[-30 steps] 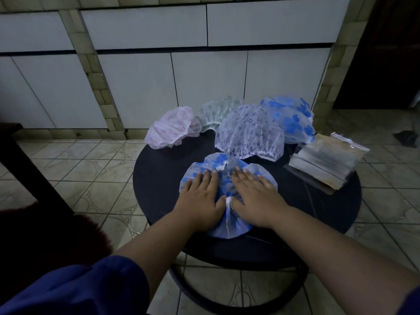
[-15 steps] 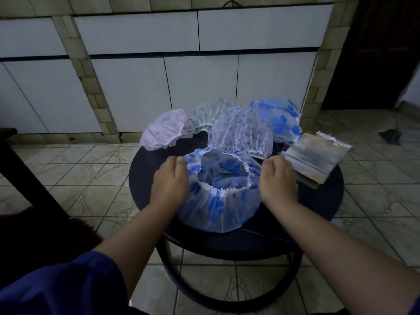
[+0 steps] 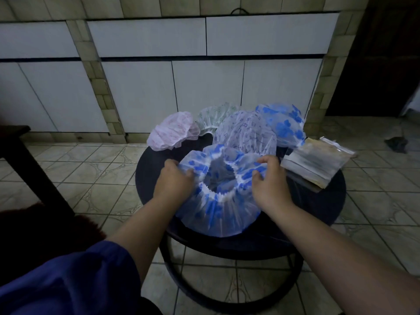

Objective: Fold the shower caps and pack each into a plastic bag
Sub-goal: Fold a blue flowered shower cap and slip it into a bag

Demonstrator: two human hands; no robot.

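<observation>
Both hands gripped one cap, opening upward.

Left hand (image 3: pixel 173 178) and right hand (image 3: pixel 270 180) each pinched an opposite side of the blue-flowered shower cap (image 3: pixel 218 210), held between them over the round table (image 3: pixel 318 208), its width running hand to hand, neither nearer. Beyond lay four unfolded caps (image 3: pixel 246 135); the plastic bags (image 3: pixel 314 163) sat just beside the right hand.
</observation>
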